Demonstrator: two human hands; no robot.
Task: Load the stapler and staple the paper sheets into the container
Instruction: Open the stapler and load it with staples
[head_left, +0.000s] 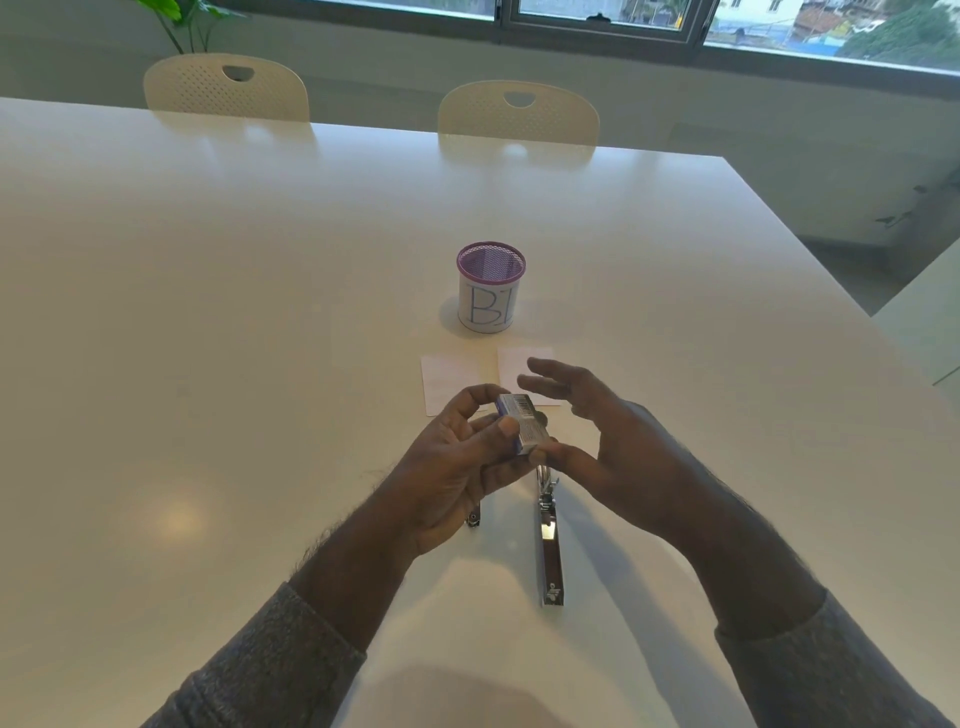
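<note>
The left hand (467, 457) pinches the light, stiff staple box (522, 423) by its sides; the right hand (597, 436) hovers open beside it.

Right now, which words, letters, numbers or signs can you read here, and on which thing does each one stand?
"BI": large blue letters on the white label of the mesh cup; more may be hidden round the side.
Barcode and small print on the staple box in the left hand: too small and blurred to read.
Nothing else carries text.
</note>
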